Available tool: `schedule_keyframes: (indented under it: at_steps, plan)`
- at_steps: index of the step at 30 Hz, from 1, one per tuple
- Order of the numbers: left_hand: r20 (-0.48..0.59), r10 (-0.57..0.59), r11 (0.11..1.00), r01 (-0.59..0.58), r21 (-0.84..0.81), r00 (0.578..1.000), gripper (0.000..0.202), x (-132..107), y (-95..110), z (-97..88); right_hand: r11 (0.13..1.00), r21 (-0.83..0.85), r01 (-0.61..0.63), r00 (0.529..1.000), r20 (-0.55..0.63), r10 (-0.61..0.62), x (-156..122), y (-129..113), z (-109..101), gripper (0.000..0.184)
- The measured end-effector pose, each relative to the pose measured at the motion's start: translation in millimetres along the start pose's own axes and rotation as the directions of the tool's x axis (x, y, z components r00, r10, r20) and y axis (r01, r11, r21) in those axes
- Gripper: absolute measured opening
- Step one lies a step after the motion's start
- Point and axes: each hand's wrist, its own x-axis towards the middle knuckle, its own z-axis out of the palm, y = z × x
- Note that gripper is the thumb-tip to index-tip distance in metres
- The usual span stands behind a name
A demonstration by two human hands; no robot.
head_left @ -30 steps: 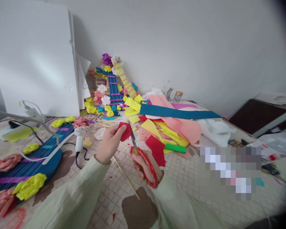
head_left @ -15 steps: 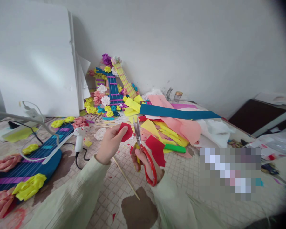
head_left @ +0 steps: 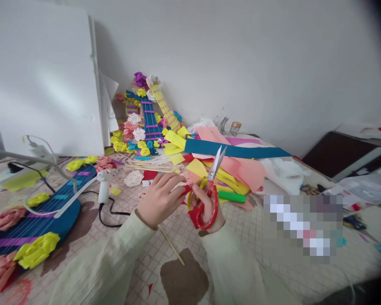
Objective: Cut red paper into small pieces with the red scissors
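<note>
The left hand (head_left: 160, 199), hold unclear, has joined the right hand (head_left: 205, 198), which grips scissors (head_left: 211, 184), at red paper (head_left: 186, 192).

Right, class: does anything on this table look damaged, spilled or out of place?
Yes: at bottom centre, a ragged brown patch interrupts the pale checked tabletop. It could be worn covering or a stain; I can't tell which. A small red scrap lies just left of it, away from the main paper pile.
</note>
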Motion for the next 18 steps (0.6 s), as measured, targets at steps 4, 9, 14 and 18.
schedule_keyframes:
  at_steps: [4,9,14,18]
  plan:
    - [0.079,0.004,0.996,0.003,-0.084,0.997,0.006,-2,3,3.3,0.996,-0.029,-0.09,0.996,0.006,0.09,2,-6,-1,0.026]
    - [0.199,-0.137,0.921,0.198,-0.336,0.97,0.024,2,5,-2.7,0.991,0.009,-0.135,0.991,-0.004,0.135,3,-14,-1,0.026]
    - [0.489,-0.424,0.417,0.643,-0.642,0.763,0.034,12,0,-16.6,0.969,0.13,-0.21,0.977,0.071,0.202,3,-22,-4,0.029]
    - [0.685,-0.352,0.253,0.77,-0.586,0.637,0.015,13,-4,-16.5,0.979,0.01,-0.204,0.965,0.171,0.199,4,-23,-9,0.025]
